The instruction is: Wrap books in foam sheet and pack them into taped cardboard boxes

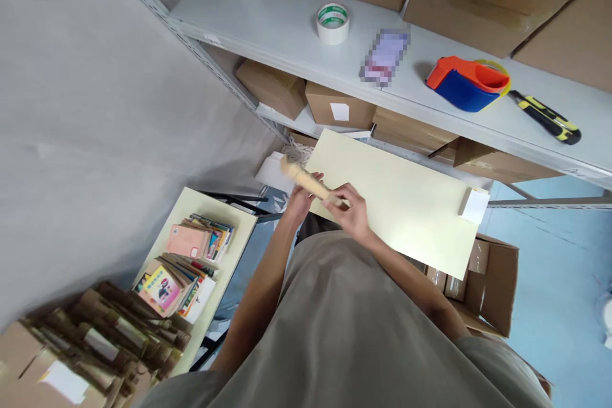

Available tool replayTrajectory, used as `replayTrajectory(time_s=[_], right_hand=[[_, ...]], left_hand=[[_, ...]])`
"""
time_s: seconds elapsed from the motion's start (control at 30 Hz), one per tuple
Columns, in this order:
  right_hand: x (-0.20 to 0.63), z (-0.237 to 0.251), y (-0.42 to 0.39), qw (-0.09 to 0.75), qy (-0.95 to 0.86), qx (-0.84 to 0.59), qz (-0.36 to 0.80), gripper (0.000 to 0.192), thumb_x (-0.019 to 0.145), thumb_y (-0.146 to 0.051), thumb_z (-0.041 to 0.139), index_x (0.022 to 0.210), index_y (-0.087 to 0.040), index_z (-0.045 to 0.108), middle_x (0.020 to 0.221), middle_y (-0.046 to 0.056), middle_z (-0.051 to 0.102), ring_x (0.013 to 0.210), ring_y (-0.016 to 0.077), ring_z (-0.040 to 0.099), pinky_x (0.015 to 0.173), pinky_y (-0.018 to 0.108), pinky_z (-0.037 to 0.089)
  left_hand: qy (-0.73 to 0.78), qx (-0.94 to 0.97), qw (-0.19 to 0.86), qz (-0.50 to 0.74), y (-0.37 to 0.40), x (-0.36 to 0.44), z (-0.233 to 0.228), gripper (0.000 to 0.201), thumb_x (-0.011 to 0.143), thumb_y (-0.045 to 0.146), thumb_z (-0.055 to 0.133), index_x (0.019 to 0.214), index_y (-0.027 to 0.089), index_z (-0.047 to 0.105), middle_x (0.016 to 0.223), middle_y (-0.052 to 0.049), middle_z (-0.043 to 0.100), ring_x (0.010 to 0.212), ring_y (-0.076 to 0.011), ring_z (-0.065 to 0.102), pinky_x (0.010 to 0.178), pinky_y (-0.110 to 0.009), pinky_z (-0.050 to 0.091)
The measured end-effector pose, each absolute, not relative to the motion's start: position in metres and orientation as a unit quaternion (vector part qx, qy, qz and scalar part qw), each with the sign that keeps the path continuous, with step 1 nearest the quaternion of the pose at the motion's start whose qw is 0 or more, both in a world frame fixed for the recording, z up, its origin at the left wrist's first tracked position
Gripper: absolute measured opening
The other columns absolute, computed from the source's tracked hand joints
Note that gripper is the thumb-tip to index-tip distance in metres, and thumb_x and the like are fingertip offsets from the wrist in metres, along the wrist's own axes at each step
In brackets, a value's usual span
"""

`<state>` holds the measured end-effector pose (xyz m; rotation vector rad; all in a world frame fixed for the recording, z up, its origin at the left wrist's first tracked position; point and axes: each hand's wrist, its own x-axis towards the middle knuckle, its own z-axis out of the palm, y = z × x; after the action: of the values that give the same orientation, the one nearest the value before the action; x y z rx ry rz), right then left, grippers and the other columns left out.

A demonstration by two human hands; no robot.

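Observation:
A beige, rod-shaped object [306,180] with a thicker rounded far end slants across in front of me, above the near edge of a pale table; motion blurs it and its kind is unclear. My right hand [352,211] pinches its near end between thumb and fingers. Farther along, my left hand [300,199] lies under and around the rod, its fingertips showing past the far side. Part of the left palm is hidden by the rod. Beneath both hands spreads the pale yellow tabletop [392,197].
A small white box [475,205] stands at the table's right end. On the grey shelf [268,19] are a tape roll [333,23], a blurred-out phone-shaped item [385,57], a tape dispenser [466,84] and a utility knife [545,118]. Books [189,239] pile on a left side table; an open carton [492,280] sits right.

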<state>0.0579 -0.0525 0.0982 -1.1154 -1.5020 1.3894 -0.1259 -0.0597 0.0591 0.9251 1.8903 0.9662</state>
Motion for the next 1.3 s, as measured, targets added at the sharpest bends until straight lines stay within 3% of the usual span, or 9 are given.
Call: replayTrajectory(time_s=[0.1,0.2,0.3,0.5,0.67,0.77,0.9,1.17,1.3], right_hand=[[0.069,0.072,-0.035,0.431,-0.419,-0.544,0.586,0.049,0.089,-0.073,0.085,0.102,-0.027,0.077,0.100,0.005,0.079,0.088,0.0246,0.070,0.081,0.039,0.058],[0.075,0.037,-0.030,0.425,-0.322,-0.598,0.599,0.056,0.082,-0.077,0.086,0.096,-0.024,0.074,0.097,0.006,0.079,0.088,0.0241,0.069,0.079,0.038,0.058],[0.076,0.006,-0.031,0.381,-0.302,-0.630,0.605,0.058,0.077,-0.077,0.086,0.094,-0.023,0.075,0.097,0.006,0.082,0.089,0.0239,0.070,0.080,0.037,0.058],[0.056,-0.037,0.008,0.317,-0.272,-0.660,0.624,0.049,0.072,-0.066,0.087,0.091,-0.021,0.079,0.091,0.005,0.084,0.084,0.0214,0.070,0.077,0.034,0.056],[0.019,-0.062,0.056,0.312,-0.226,-0.712,0.587,0.034,0.076,-0.053,0.081,0.087,-0.021,0.075,0.082,0.003,0.079,0.081,0.0210,0.068,0.078,0.035,0.057],[0.002,-0.070,0.071,0.305,-0.230,-0.748,0.543,0.030,0.078,-0.047,0.077,0.094,-0.022,0.074,0.091,0.005,0.080,0.088,0.0221,0.071,0.081,0.036,0.060],[-0.018,-0.068,0.073,0.303,-0.248,-0.804,0.448,0.039,0.083,-0.043,0.070,0.116,-0.023,0.070,0.120,0.010,0.077,0.105,0.0230,0.072,0.089,0.036,0.062],[-0.128,-0.076,0.088,0.240,-0.523,-0.688,0.441,0.033,0.097,-0.051,0.065,0.116,-0.026,0.074,0.127,0.013,0.078,0.114,0.0271,0.072,0.100,0.042,0.063],[-0.192,-0.115,0.124,0.138,-0.602,-0.608,0.498,0.030,0.100,-0.051,0.071,0.114,-0.025,0.076,0.121,0.012,0.080,0.112,0.0273,0.074,0.106,0.043,0.060]], left_hand=[[0.689,0.248,0.512,0.449,-0.070,-0.130,0.044,0.021,0.097,0.033,0.068,0.105,0.019,0.083,0.110,-0.008,0.085,0.108,-0.0224,0.079,0.104,-0.036,0.064],[0.681,0.236,0.545,0.427,-0.070,-0.132,0.028,0.021,0.081,0.024,0.072,0.098,0.018,0.082,0.107,-0.007,0.086,0.104,-0.0247,0.077,0.105,-0.039,0.061],[0.722,0.257,0.515,0.383,-0.056,-0.137,0.012,0.023,0.076,0.019,0.075,0.098,0.017,0.083,0.107,-0.009,0.086,0.100,-0.0271,0.075,0.103,-0.042,0.061],[0.738,0.279,0.500,0.357,0.000,-0.161,-0.021,0.019,0.078,0.012,0.075,0.093,0.019,0.081,0.105,-0.008,0.086,0.101,-0.0268,0.076,0.104,-0.039,0.059],[0.715,0.292,0.525,0.357,0.048,-0.176,-0.053,0.031,0.078,0.012,0.071,0.104,0.021,0.086,0.116,-0.008,0.088,0.116,-0.0294,0.076,0.110,-0.040,0.059],[0.704,0.270,0.545,0.367,0.059,-0.185,-0.068,0.037,0.080,0.010,0.072,0.112,0.018,0.086,0.133,-0.013,0.086,0.131,-0.0327,0.076,0.120,-0.043,0.055],[0.684,0.230,0.570,0.393,0.034,-0.217,-0.085,0.033,0.086,0.010,0.071,0.115,0.017,0.085,0.141,-0.015,0.084,0.141,-0.0338,0.074,0.124,-0.044,0.055],[0.766,0.060,0.516,0.379,-0.055,-0.329,-0.141,0.007,0.088,0.020,0.079,0.094,0.019,0.080,0.109,-0.014,0.087,0.116,-0.0334,0.081,0.118,-0.053,0.059],[0.767,0.015,0.516,0.380,-0.062,-0.356,-0.193,0.008,0.090,0.022,0.077,0.082,0.021,0.077,0.096,-0.012,0.084,0.107,-0.0323,0.080,0.109,-0.050,0.060]])
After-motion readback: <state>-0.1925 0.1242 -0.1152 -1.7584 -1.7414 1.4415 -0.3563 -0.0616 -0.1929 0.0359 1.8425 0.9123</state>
